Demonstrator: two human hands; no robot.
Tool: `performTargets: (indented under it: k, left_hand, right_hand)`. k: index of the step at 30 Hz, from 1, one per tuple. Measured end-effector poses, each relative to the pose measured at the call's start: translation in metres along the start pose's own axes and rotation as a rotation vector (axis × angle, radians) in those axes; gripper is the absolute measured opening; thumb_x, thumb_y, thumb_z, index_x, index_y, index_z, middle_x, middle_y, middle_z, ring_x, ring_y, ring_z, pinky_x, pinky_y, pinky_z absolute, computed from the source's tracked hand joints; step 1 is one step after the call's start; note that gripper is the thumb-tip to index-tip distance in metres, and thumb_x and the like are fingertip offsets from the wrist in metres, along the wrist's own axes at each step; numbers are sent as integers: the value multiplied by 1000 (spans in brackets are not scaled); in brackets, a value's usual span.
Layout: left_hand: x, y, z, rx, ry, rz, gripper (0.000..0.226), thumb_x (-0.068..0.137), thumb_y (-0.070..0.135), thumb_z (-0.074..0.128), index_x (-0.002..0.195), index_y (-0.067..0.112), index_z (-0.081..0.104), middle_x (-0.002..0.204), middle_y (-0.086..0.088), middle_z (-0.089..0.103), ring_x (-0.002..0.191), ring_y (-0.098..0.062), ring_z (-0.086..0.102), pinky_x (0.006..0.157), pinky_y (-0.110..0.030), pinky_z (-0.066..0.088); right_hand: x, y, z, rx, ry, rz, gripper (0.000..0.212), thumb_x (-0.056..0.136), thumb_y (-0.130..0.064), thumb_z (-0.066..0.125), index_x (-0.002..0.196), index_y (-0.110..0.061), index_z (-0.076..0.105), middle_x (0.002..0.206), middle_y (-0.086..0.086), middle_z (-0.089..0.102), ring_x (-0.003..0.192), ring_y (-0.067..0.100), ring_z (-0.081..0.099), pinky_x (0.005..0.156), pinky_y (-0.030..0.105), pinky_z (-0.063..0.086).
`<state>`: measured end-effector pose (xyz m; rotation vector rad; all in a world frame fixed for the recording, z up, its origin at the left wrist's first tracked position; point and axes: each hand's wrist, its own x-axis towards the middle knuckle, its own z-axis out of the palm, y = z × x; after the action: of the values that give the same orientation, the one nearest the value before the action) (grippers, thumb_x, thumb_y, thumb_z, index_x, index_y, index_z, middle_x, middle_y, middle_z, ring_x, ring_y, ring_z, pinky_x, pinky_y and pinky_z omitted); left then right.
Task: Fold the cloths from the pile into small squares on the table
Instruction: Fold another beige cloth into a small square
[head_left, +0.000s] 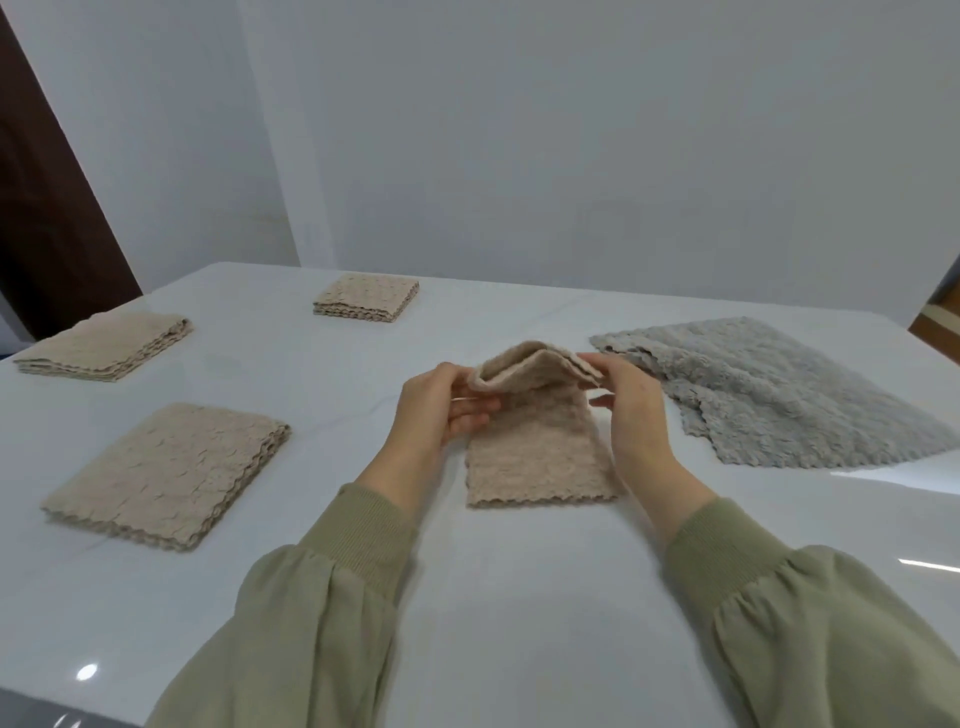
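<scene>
A beige cloth (540, 457), folded into a narrow strip, lies in the middle of the white table (519, 597). Its far end is lifted off the surface and arched toward me. My left hand (441, 405) pinches the left corner of that raised end, and my right hand (634, 405) pinches the right corner. The near end of the strip rests flat on the table. A pile of grey cloths (769, 395) lies spread flat just to the right of my right hand.
Three stacks of folded beige cloths sit on the left side: a large one near me (166, 473), one at the far left edge (104, 345), and a small square stack (366, 297) at the back. A white wall stands behind the table.
</scene>
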<state>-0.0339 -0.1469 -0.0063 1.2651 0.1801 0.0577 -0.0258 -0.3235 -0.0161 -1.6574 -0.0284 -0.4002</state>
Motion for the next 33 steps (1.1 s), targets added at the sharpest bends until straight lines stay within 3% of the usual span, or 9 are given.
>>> performTargets:
  k: [2, 5, 9, 13, 17, 21, 28, 33]
  left_hand:
    - [-3, -7, -2, 24, -37, -50, 16, 89, 13, 55, 78, 5, 61, 75, -10, 66, 71, -24, 67, 69, -32, 55]
    - [-14, -11, -6, 91, -129, -48, 3, 88, 5, 60, 86, 2, 61, 86, -16, 63, 76, -24, 64, 70, -29, 58]
    - [-24, -13, -14, 204, -127, -51, 9, 85, -4, 62, 82, 5, 61, 78, -11, 62, 68, -19, 60, 59, -24, 57]
    - [-26, -15, -22, 420, -60, -4, 9, 83, 2, 66, 87, 10, 64, 67, -6, 56, 51, -11, 54, 55, -25, 55]
    - [-25, -15, -27, 480, -65, -7, 14, 83, 3, 65, 93, 12, 64, 55, 0, 53, 42, -10, 51, 69, -38, 56]
    - [-29, -13, -28, 552, -150, 11, 19, 84, 2, 65, 99, 13, 63, 57, -2, 55, 46, -15, 54, 55, -28, 53]
    - [-28, -17, -30, 648, -194, 57, 22, 83, 5, 68, 102, 15, 63, 63, -4, 59, 50, -11, 57, 56, -25, 54]
    - [-25, -20, -32, 749, -179, 114, 25, 82, 6, 70, 104, 16, 64, 60, 0, 60, 51, -11, 59, 59, -26, 55]
  right_hand:
    - [-5, 9, -5, 20, 76, 92, 26, 90, -20, 45, 83, -17, 70, 84, 4, 62, 78, 20, 55, 66, 27, 47]
    - [-15, 11, -13, 104, 106, 221, 24, 89, -12, 53, 75, -21, 70, 72, -1, 58, 68, 16, 52, 65, 30, 46]
    - [-25, 11, -21, -41, 81, 197, 17, 87, -5, 56, 82, -16, 69, 67, 2, 58, 57, 13, 47, 55, 25, 39]
    - [-35, 14, -25, -196, 0, 130, 9, 83, -9, 64, 84, -17, 67, 60, 4, 55, 49, 13, 45, 46, 21, 35]
    - [-43, 14, -29, -243, -36, 124, 11, 81, -8, 67, 78, -17, 61, 65, 8, 58, 56, 17, 50, 52, 24, 38]
    - [-44, 16, -32, -307, -57, 125, 9, 80, -8, 66, 77, -14, 61, 67, 11, 61, 59, 18, 53, 57, 27, 40]
    - [-41, 20, -32, -361, -40, 121, 16, 77, -5, 63, 71, -19, 58, 61, 3, 57, 63, 19, 56, 63, 28, 42]
    - [-45, 18, -32, -537, -100, 71, 12, 77, -8, 59, 74, -19, 58, 63, -3, 52, 63, 15, 49, 57, 26, 35]
